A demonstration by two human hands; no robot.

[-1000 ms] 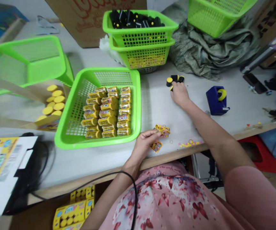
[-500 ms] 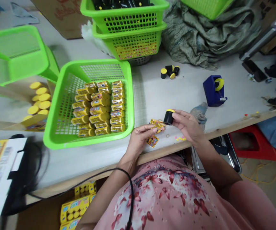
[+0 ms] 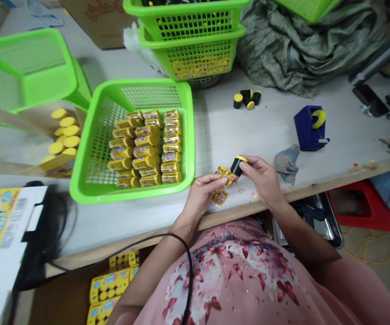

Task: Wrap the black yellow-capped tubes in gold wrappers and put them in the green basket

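Between thumb and fingers, my right hand [image 3: 262,178] holds a small black canister with a yellow cap [image 3: 237,166] near the table's front edge. My left hand [image 3: 204,192] pinches a yellow printed wrapper [image 3: 229,177], and the canister's lower end is right at it; whether they touch I cannot tell. Another printed wrapper [image 3: 220,197] lies on the table below my left fingers. Several more black canisters [image 3: 247,99] with yellow caps sit in a group farther back. To the left, a green basket [image 3: 191,135] holds rows of yellow wrapped canisters [image 3: 147,151].
A blue tape dispenser [image 3: 312,131] and a grey cloth [image 3: 287,163] are to the right. Stacked green baskets [image 3: 198,38] stand at the back beside a crumpled grey sack [image 3: 303,49]. A black cable [image 3: 113,246] crosses the front edge at left.
My right hand picked a black canister from the group at the back and brought it to the wrapper in my left hand. The view has shifted, bringing the grey cloth into sight.
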